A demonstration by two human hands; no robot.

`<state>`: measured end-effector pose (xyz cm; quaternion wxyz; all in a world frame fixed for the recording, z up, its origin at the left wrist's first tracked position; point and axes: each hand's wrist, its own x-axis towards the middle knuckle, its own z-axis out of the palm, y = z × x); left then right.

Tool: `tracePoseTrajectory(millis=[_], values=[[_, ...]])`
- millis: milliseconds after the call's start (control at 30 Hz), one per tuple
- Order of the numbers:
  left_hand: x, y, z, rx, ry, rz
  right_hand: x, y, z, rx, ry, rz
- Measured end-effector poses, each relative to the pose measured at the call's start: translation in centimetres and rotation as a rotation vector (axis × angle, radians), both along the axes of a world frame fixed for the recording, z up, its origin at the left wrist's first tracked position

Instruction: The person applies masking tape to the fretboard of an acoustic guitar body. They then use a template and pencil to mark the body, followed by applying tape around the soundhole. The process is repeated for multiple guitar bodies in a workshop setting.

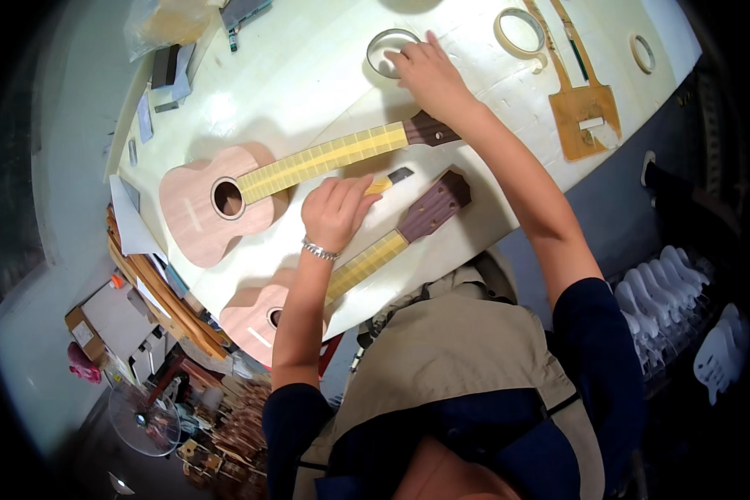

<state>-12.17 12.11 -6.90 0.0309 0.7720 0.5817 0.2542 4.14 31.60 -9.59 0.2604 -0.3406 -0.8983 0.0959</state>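
Observation:
A yellow-handled utility knife (398,176) with a dark blade is held in my left hand (337,210), its tip pointing up to the right. My left hand is between two unpainted ukuleles. The farther ukulele (198,223) has yellow tape strips along its fretboard and a dark headstock partly behind my right forearm. The nearer ukulele (362,265), also taped, lies partly under my left forearm. My right hand (432,73) reaches over the table and grips the right side of a thin dark-edged tape roll (370,57), with fingertips inside the ring.
Two tape rolls, one large (498,35) and one small (634,52), lie on the white table (308,92) at the far right. Nearby is a brown paddle-shaped template (565,137). Dark blocks (165,67) and papers line the left edge. White instrument-shaped parts (658,287) stand at right.

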Motion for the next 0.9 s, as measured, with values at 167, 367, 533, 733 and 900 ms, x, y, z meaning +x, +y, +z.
tracePoseTrajectory(millis=[167, 367, 533, 733, 900], values=[[-3.2, 4.2, 3.5, -0.201, -0.04, 0.097, 3.2, -13.4, 5.2, -0.387, 0.307, 0.147], [-8.5, 8.1, 4.0, -1.089, -0.147, -0.066, 1.0, -25.8, 0.8, -2.401, 0.399, 0.108], [-14.4, 4.4, 14.3, -0.848, -0.476, 0.061, -3.1, -24.5, 1.4, -2.126, 0.949, 0.167], [-17.4, -7.8, 23.6, 0.001, -0.504, 0.461, -0.5, -16.6, 14.2, -0.881, 1.371, 0.308], [-14.7, -12.9, 22.1, 0.454, -0.921, 0.495, -2.7, -16.5, 22.9, -0.884, 1.508, 0.721]])
